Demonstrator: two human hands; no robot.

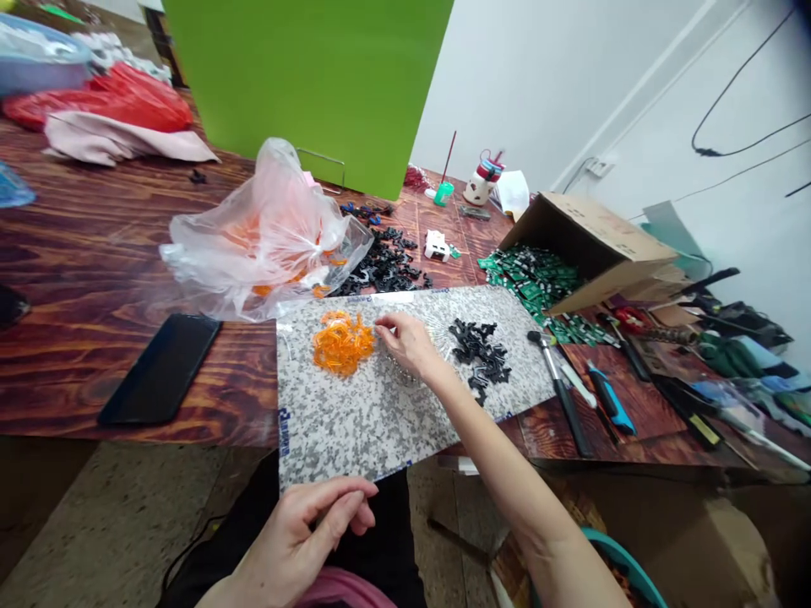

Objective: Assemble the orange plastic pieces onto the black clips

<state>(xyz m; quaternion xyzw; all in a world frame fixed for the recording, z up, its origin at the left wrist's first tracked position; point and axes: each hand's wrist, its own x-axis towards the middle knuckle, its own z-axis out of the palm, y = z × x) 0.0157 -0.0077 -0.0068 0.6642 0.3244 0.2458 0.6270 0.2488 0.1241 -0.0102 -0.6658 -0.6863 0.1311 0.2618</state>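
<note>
Dark wood grain covers the bench, which carries a speckled board. Beyond the board's far left corner sits a translucent plastic bag, with orange contents showing through. At the right, a cardboard box lies on its side, green circuit boards spilling from its mouth. Far left, a blue basin holds whitish material; below the bench, a teal basin has contents too dim to identify. On the board, the right hand has its fingertips together just beside the pile of orange pieces, left of some black parts; whether they grasp anything, I cannot tell. The left hand, fingers loosely curled, is near the board's near edge; its hold is equally unclear.
</note>
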